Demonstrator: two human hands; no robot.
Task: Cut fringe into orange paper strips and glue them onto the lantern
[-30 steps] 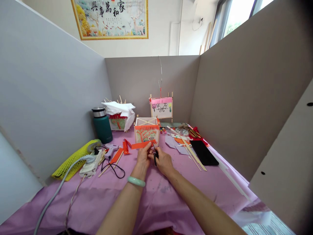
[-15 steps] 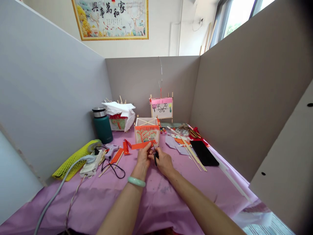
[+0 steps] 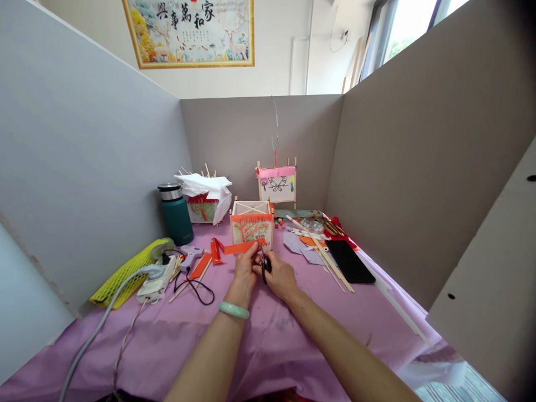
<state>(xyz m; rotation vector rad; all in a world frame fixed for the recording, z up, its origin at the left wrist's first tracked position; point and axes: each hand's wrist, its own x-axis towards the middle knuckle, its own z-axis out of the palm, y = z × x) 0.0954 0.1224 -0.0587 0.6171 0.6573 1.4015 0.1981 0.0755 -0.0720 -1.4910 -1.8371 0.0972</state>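
My left hand [image 3: 247, 271] is closed on a strip of orange paper [image 3: 238, 248], which runs out to the left over the table. In my right hand [image 3: 281, 276] is a pair of scissors with black handles [image 3: 267, 268]; the blades meet the strip's right end, and the fingers wrap round the handles. Both hands touch or nearly touch each other. Just behind them stands a paper lantern [image 3: 252, 229] on a stick frame, with an orange fringe and a painted tree. A folded orange paper piece [image 3: 216, 251] lies at the strip's left end.
On the left are a green bottle [image 3: 176, 215], a glue gun [image 3: 191, 258] and a power strip [image 3: 156, 285] with cables. A black phone [image 3: 350, 261] and wooden sticks [image 3: 329, 262] lie on the right. Another lantern [image 3: 277, 187] hangs at the back. Grey partitions [image 3: 259, 128] enclose the table.
The scissors have shifted slightly in my right hand, and their handles look a little more spread. The orange strip has moved a touch left. Everything else stays in place.
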